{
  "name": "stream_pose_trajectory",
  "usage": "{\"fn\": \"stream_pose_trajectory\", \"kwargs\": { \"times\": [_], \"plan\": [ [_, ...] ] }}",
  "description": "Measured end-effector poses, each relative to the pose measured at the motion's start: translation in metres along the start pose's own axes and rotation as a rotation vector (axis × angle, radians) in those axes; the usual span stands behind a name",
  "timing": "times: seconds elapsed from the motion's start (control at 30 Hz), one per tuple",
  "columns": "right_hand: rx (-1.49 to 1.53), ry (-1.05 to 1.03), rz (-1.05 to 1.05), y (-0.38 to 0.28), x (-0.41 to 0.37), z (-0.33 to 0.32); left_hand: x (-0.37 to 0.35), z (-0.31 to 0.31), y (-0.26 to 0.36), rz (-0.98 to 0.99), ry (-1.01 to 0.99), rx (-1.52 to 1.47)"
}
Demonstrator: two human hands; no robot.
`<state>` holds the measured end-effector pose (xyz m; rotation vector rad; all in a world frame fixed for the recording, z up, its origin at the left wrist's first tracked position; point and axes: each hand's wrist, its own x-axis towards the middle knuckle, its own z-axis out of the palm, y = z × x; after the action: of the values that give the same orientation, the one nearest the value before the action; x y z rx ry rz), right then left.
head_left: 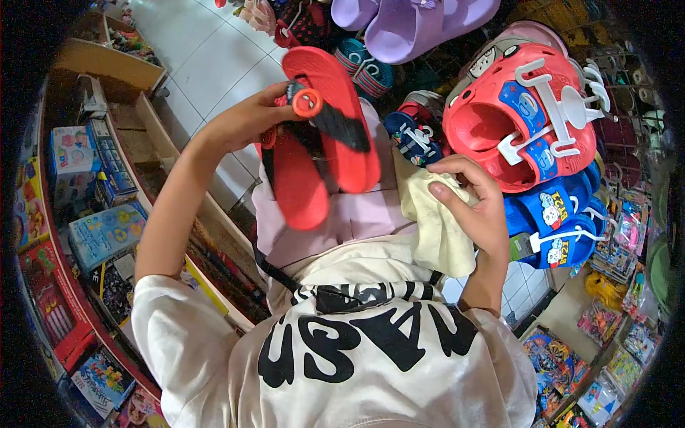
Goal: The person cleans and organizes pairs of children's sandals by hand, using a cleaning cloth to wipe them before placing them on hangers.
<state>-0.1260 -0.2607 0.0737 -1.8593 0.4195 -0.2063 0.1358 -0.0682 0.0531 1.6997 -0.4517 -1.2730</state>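
Note:
A pair of red sandals (302,187) with dark straps and a round orange-red emblem hangs from my left hand (246,118), whose fingers close on the straps near the top. My right hand (474,203) holds a pale yellow cloth (435,221), its thumb and fingers pressed on it. Just above the right hand are small dark blue sandals (414,139) with a white hanger. To its right hang red clogs (492,121) on a white hanger, with blue slippers (556,221) below them.
Purple slippers (407,32) hang at the top. Wooden shelves with boxed goods (110,232) curve along the left. Packaged toys (556,364) fill the lower right. White floor tiles (207,60) show at the upper left.

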Motion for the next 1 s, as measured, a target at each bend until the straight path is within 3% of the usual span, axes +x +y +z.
{"fn": "stream_pose_trajectory", "kwargs": {
  "times": [0.13, 0.17, 0.27, 0.4, 0.53, 0.57, 0.67, 0.73, 0.8, 0.87, 0.93, 1.0],
  "plan": [
    [0.056, -0.013, -0.014, 0.0, 0.008, 0.004, 0.009, -0.012, -0.036, -0.246, 0.07, -0.357],
    [0.064, -0.009, -0.015, 0.001, 0.009, 0.005, 0.006, -0.022, -0.043, -0.306, -0.062, -0.425],
    [0.008, -0.028, -0.07, 0.002, 0.009, 0.001, -0.009, 0.003, -0.051, -0.356, 0.014, -0.595],
    [0.006, -0.035, -0.036, 0.006, 0.008, -0.003, -0.034, 0.035, -0.048, -0.267, -0.161, -0.74],
    [0.034, -0.05, -0.037, 0.004, 0.013, 0.002, -0.035, 0.032, -0.072, -0.539, -0.173, -0.648],
    [0.043, -0.049, -0.048, 0.003, 0.014, 0.004, -0.042, 0.029, -0.077, -0.458, -0.086, -0.568],
    [-0.064, -0.083, -0.167, -0.001, 0.018, 0.016, -0.035, 0.015, -0.038, -0.706, 0.016, 0.249],
    [-0.13, -0.005, -0.246, -0.008, 0.023, 0.035, -0.037, 0.014, -0.018, -0.588, 0.06, 0.924],
    [-0.185, 0.089, -0.365, -0.001, 0.034, 0.054, -0.039, 0.013, -0.017, -0.232, 0.24, 1.24],
    [-0.279, 0.146, -0.521, 0.012, 0.06, 0.069, -0.039, 0.013, -0.033, 0.328, 0.534, 1.15],
    [-0.31, 0.143, -0.561, 0.027, 0.085, 0.08, -0.021, 0.015, -0.05, 0.484, 0.492, 1.042],
    [-0.491, -0.128, -0.527, 0.06, 0.098, 0.093, -0.005, 0.017, -0.072, 0.52, 0.446, 0.924]
  ]
}}
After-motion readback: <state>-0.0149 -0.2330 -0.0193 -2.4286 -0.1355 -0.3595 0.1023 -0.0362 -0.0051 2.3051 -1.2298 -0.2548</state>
